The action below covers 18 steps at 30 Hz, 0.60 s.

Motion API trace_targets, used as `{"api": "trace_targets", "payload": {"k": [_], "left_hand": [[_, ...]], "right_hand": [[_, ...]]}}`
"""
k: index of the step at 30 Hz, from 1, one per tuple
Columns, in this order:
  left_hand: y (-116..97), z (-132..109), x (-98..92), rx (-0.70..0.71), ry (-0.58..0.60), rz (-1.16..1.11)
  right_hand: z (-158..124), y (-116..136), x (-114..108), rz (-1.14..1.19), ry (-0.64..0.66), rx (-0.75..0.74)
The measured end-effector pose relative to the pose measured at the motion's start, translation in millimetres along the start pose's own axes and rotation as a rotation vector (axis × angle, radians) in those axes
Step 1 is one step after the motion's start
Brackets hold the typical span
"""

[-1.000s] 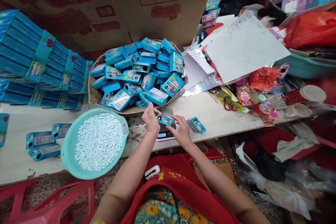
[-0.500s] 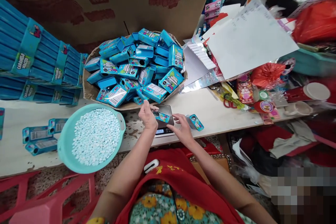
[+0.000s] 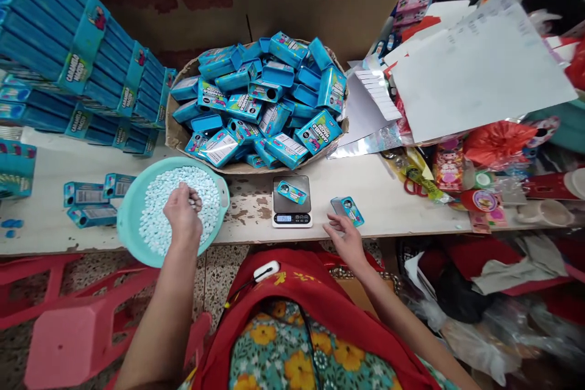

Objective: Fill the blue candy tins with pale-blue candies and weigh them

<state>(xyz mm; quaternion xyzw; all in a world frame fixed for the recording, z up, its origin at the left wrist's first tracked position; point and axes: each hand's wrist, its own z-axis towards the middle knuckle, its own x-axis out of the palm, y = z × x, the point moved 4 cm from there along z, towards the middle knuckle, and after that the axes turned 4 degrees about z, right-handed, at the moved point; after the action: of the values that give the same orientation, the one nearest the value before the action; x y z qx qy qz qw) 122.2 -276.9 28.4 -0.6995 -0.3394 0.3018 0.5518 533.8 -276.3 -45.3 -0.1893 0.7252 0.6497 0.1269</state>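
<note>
My left hand (image 3: 183,210) is over the pale blue candies (image 3: 158,207) in the turquoise bowl (image 3: 130,237). Its fingers curl inward, and whatever they may hold is hidden. A blue candy box (image 3: 292,192) lies at a slant on the dark plate of a small digital scale (image 3: 292,217), whose display is lit. My right hand (image 3: 346,237), fingers loosely stretched and apart, holds nothing beside the table edge. Just beyond its fingertips, another blue candy box (image 3: 351,210) rests on the table.
Behind the scale sits a cut-down carton (image 3: 176,134) heaped with blue boxes. Stacked blue packs (image 3: 77,67) rise at left, with several loose boxes (image 3: 91,214) below them. Papers (image 3: 475,73) and mixed packets crowd the right. A pink stool (image 3: 59,344) stands under the table's left.
My left hand has moved left from the scale to the bowl of candies. My right hand has drawn away from the scale to the right. The box stays on the scale; the view has shifted.
</note>
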Motion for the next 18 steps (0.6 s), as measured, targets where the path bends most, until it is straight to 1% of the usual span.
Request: {"api": "trace_targets", "payload": {"k": [2, 3, 5, 7, 8, 10, 11, 12, 13, 16, 17, 18], "left_hand": [[10.6, 15.8, -30.8, 0.091, -0.083, 0.202], [17.3, 21.4, -42.5, 0.120, -0.097, 0.324], [30.0, 26.6, -57.2, 0.155, -0.063, 0.601], [35.2, 21.8, -62.4, 0.213, -0.007, 0.843], [32.9, 15.2, -62.3, 0.273, 0.001, 0.921], [20.7, -5.8, -57.8, 0.424, -0.005, 0.986], [14.1, -18.9, -53.2, 0.474, 0.029, 0.983], [9.3, -32.8, -47.0, 0.485, 0.115, 0.962], [7.3, -47.2, -39.3, 0.452, 0.255, 0.934], [15.2, -95.4, -14.0, 0.262, 0.842, 0.813], [20.2, -110.8, -7.7, 0.221, 1.015, 0.779], [25.9, -124.1, -3.0, 0.199, 1.160, 0.762]], "right_hand": [[-1.5, -2.8, 1.1, -0.009, 0.016, 0.012], [-1.8, -2.8, 2.7, -0.010, 0.029, 0.015], [-2.0, -0.6, 7.2, -0.005, 0.064, 0.019], [-1.9, 3.7, 12.2, 0.003, 0.098, 0.017], [-2.2, 6.1, 14.8, 0.004, 0.115, 0.015], [-3.6, 11.1, 19.7, 0.000, 0.153, 0.014], [-4.8, 13.6, 22.4, -0.001, 0.178, 0.016], [-6.5, 16.3, 25.4, 0.002, 0.213, 0.020], [-8.5, 19.5, 28.9, 0.008, 0.257, 0.023], [-14.5, 33.8, 41.3, 0.025, 0.416, 0.010], [-16.0, 39.8, 46.1, 0.025, 0.474, 0.004], [-17.0, 45.8, 51.0, 0.022, 0.531, 0.000]]}}
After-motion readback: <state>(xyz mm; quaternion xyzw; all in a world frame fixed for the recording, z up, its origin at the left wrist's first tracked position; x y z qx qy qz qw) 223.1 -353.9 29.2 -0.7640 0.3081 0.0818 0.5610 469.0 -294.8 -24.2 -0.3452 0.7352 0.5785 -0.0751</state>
